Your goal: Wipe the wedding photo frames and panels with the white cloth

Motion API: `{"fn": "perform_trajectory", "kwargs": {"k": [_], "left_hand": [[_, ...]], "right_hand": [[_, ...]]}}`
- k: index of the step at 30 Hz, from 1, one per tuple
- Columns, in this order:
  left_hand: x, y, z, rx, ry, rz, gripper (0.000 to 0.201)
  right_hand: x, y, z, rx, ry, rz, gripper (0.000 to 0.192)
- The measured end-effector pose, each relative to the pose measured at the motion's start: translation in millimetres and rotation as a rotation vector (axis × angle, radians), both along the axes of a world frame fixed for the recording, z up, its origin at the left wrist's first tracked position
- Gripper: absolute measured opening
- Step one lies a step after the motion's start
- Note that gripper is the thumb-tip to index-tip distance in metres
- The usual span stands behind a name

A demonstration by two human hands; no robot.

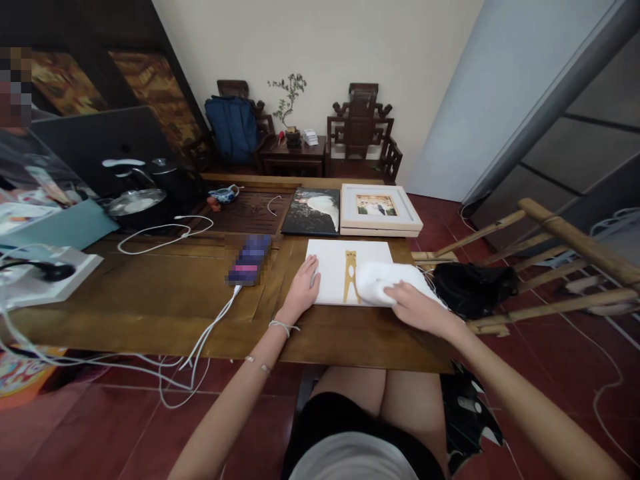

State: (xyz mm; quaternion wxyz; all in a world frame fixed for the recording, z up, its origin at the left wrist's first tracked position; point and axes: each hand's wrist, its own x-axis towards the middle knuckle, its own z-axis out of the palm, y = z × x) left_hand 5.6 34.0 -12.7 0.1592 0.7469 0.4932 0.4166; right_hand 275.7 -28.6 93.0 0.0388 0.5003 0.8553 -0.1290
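Lying face-down on the wooden surface [150, 293], near its front edge: a white frame back [345, 270] with a tan stand piece [351, 277] down its middle. Left hand [301, 290] resting flat and spread on the left edge of the frame back, pressing it down, gripping nothing. Right hand [415, 308] lying over a white cloth [385, 281], fingers curled onto it, at the right side of the frame back; cloth touching and partly covering that side. Just behind the frame back: a white framed photo [379, 209], face up, and beside it on the left a dark photo print [313, 211]. Left of the frame back: a blurred phone [249, 261] with a white cable [210, 333] running off the front edge. Farther left: a white power strip [45, 275]. Right of the frame back, off the surface: a black bag [473, 287] sitting among bamboo poles [565, 240].
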Motion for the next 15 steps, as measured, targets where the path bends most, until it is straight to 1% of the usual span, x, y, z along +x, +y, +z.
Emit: {"fn": "perform_trajectory", "kwargs": {"k": [3,5,7,8,9,11,13,15], "left_hand": [[-0.7,-0.4,0.4,-0.008,-0.003,0.002,0.04],[-1.2,-0.5,0.9,-0.019,-0.004,-0.003,0.04],[-1.5,-0.5,1.0,-0.026,-0.006,-0.003,0.04],[-1.6,-0.4,0.9,-0.025,-0.005,-0.003,0.04],[-1.6,-0.2,0.6,-0.021,-0.003,-0.002,0.04],[-1.2,0.1,0.0,-0.005,0.004,0.003,0.04],[-0.6,0.3,-0.3,0.006,0.018,0.006,0.039],[-0.1,0.4,0.1,0.005,0.037,0.008,0.04]], "right_hand": [[-18.7,49.4,4.1,0.0,-0.009,-0.065,0.038],[-35.3,74.5,1.4,0.019,-0.003,-0.086,0.043],[-51.3,87.2,-6.3,0.052,-0.012,-0.083,0.049],[-57.8,88.2,-11.4,0.074,-0.025,-0.071,0.051],[-63.0,85.4,-16.8,0.103,-0.042,-0.055,0.052],[-69.1,69.3,-26.4,0.165,-0.082,-0.007,0.05],[-70.4,42.1,-32.3,0.214,-0.106,0.043,0.048],[-69.5,9.4,-33.7,0.236,-0.112,0.095,0.044]]}}
